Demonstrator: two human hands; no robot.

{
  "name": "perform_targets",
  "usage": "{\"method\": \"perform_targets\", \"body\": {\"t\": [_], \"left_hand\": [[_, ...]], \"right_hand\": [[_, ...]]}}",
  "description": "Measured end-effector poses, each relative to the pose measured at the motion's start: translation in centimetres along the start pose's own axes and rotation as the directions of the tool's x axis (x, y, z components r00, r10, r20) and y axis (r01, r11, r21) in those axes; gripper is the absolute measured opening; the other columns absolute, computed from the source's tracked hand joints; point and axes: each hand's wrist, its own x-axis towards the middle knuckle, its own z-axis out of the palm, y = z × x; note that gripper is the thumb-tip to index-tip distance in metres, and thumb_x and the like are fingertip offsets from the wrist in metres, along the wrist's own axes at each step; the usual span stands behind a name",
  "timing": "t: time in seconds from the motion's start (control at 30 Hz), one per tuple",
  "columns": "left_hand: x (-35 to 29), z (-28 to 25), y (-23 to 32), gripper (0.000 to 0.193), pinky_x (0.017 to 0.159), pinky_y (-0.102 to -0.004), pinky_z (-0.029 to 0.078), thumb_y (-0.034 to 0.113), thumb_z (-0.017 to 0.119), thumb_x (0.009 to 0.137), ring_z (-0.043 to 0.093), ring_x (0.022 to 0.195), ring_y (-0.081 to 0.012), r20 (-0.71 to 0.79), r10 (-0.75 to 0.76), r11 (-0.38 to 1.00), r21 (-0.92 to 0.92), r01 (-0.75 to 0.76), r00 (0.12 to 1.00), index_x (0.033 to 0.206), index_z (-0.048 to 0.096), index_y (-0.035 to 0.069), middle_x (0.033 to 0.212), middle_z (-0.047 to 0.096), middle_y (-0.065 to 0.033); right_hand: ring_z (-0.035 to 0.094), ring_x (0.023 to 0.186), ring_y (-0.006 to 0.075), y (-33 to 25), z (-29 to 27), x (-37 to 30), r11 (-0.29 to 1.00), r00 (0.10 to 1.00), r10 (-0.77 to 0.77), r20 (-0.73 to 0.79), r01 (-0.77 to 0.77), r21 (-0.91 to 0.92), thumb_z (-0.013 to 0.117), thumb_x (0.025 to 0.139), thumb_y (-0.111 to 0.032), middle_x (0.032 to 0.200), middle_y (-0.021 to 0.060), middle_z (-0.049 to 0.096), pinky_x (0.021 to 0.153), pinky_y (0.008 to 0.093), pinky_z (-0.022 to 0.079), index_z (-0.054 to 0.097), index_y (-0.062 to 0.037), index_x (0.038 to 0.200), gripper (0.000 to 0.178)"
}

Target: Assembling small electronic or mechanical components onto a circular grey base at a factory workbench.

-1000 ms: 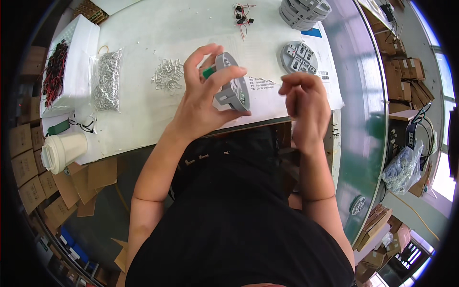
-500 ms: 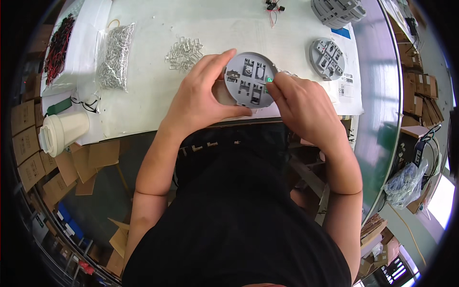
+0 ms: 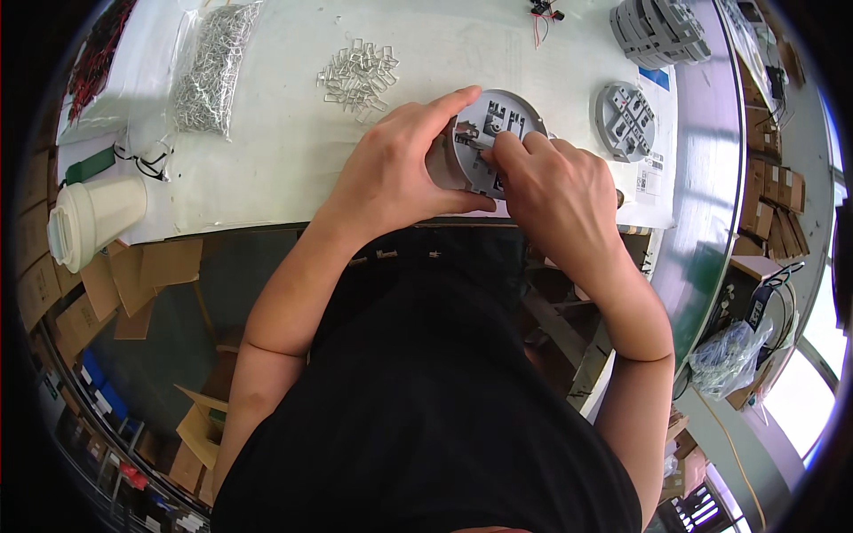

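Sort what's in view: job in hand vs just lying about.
In the job:
gray slotted disc in left hand, right hand over it
likely: similar gray disc, gray stack, metal clips

Lying about, apparently:
cream lidded cup
cardboard boxes
crumpled plastic bag

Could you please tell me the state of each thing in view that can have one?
Left hand: curled around the held disc's edge
Right hand: fingers bunched over its face; anything pinched is hidden
Held disc: tilted, partly covered
Other disc: lying flat, slotted side up
Disc stack: piled up
Clips: loose, heaped
Bag: filled; closure unclear
Cup: lidded
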Motion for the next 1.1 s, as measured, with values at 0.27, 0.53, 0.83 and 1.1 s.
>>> {"method": "perform_targets", "body": {"t": [0.27, 0.53, 0.83, 1.1], "left_hand": [[-0.11, -0.03, 0.12, 0.102, 0.087, -0.0431, 0.057, 0.032, 0.103, 0.060, 0.069, 0.094, -0.0309, -0.011, 0.015, 1.000, 0.000, -0.015, 1.000, 0.148, 0.059, 0.008, 0.102, 0.072, -0.0129], [-0.16, 0.07, 0.08, 0.101, 0.086, -0.0433, 0.057, 0.030, 0.102, 0.060, 0.069, 0.094, -0.0320, -0.015, 0.021, 1.000, -0.004, -0.021, 1.000, 0.149, 0.058, 0.009, 0.101, 0.072, -0.0131], [-0.19, 0.05, -0.09, 0.101, 0.086, -0.0432, 0.057, 0.026, 0.102, 0.059, 0.069, 0.093, -0.0317, 0.004, 0.014, 0.999, -0.037, -0.014, 1.000, 0.149, 0.058, 0.009, 0.101, 0.072, -0.0124], [-0.26, -0.05, 0.02, 0.099, 0.086, -0.0435, 0.057, 0.026, 0.101, 0.061, 0.069, 0.093, -0.0315, 0.004, -0.002, 1.000, -0.016, 0.002, 1.000, 0.149, 0.058, 0.010, 0.101, 0.072, -0.0123]], "right_hand": [[0.068, 0.070, 0.0272, 0.13, 0.47, -0.15, 1.000, 0.999, -0.022, -0.039, 0.022, 0.012, 0.071, 0.097, -0.019, 0.074, 0.0058, 0.061, 0.058, 0.0430, 0.053, 0.061, -0.0116, 0.089, 0.015], [0.067, 0.064, 0.0240, 0.16, 0.65, -0.13, 0.999, 0.996, -0.048, -0.080, 0.048, -0.002, 0.071, 0.096, -0.023, 0.071, 0.0041, 0.060, 0.053, 0.0401, 0.052, 0.060, -0.0128, 0.086, 0.018], [0.068, 0.069, 0.0264, -0.37, -0.12, 0.21, 0.994, 0.998, -0.048, 0.034, 0.051, -0.095, 0.071, 0.095, -0.017, 0.075, 0.0049, 0.062, 0.057, 0.0420, 0.053, 0.063, -0.0119, 0.090, 0.011], [0.068, 0.069, 0.0266, 0.43, 0.73, 0.17, 0.998, 0.998, -0.055, -0.041, 0.056, 0.020, 0.073, 0.094, -0.017, 0.075, 0.0055, 0.062, 0.056, 0.0421, 0.052, 0.061, -0.0104, 0.089, 0.015]]}}
